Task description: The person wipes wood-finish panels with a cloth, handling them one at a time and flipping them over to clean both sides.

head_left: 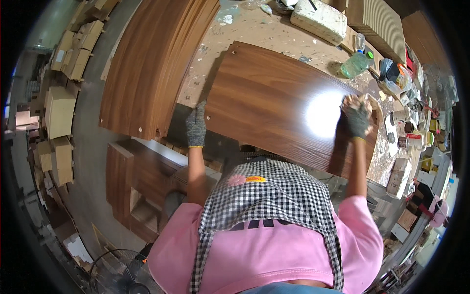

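Green-capped bottle (355, 66): on the bench (223, 32), beyond the wood panel (264, 95). Plastic bag (394, 81) nearby: contents indistinct. Right hand (358, 120): curled around crumpled cloth (349, 102) on panel's right end. Left hand (196, 126): fingers extended at left edge; grip cannot be determined. Stained bench surface borders the panel's far edge.

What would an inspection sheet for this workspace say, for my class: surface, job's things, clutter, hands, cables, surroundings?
Surface: bench spotted and stained
Job's things: brown wood-grain panel lying on the bench; stacked panels to its left
Clutter: green-capped bottle, stained white block, plastic bag
Hands: both gloved; right hand holds a crumpled tan wad on the panel; left hand at its left edge, grip unclear
Cables: nothing clearly seen
Surroundings: cardboard boxes far left; fan lower left
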Demonstrator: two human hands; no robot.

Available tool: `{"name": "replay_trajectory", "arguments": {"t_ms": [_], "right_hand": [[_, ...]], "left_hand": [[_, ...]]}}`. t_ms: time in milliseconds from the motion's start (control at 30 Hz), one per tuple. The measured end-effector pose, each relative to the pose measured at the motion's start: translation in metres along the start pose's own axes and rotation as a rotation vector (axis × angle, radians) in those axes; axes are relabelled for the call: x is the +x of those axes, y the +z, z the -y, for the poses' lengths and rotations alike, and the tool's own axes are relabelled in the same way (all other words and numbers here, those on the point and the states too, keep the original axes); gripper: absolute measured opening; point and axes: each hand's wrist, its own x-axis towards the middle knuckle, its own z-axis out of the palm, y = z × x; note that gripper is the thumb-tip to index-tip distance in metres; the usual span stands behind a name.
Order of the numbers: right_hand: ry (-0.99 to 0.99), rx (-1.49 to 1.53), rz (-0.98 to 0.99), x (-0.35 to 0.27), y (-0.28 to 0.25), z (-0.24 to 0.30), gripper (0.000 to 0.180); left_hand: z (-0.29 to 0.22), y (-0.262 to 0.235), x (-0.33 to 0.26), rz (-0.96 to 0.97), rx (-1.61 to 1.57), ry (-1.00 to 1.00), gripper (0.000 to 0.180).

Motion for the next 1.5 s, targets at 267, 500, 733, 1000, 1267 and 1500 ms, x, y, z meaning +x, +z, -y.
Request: {"name": "replay_trajectory", "arguments": {"t_ms": [267, 500, 733, 1000, 1267, 1500], "right_hand": [[-0.348, 1.196, -0.175, 0.150, -0.248, 0.356, 0.049], [-1.333, 1.598, 0.472, 0.059, -0.332, 0.367, 0.042], [-0.510, 1.551, 0.160, 0.112, -0.335, 0.244, 0.041], [-0.467, 1.010, -0.222, 0.014, -0.231, 0.290, 0.047], [0.792, 0.566, 0.000, -0.205, -0.180, -0.031, 0.034], [1.148, 0.461, -0.052, -0.209, -0.196, -0.039, 0.029]], "left_hand": [[0.057, -0.003, 0.002, -0.289, 0.504, 0.472, 0.038], [-0.081, -0.104, -0.026, -0.331, 0.035, 0.384, 0.048], [0.010, -0.057, 0.025, 0.152, -0.504, -0.043, 0.048], [0.034, 0.011, 0.058, -0.023, 0.356, 0.401, 0.042], [0.013, 0.019, 0.045, 0.108, 0.634, 0.272, 0.041], [0.037, 0.012, 0.055, 0.116, 0.656, 0.283, 0.043]]}}
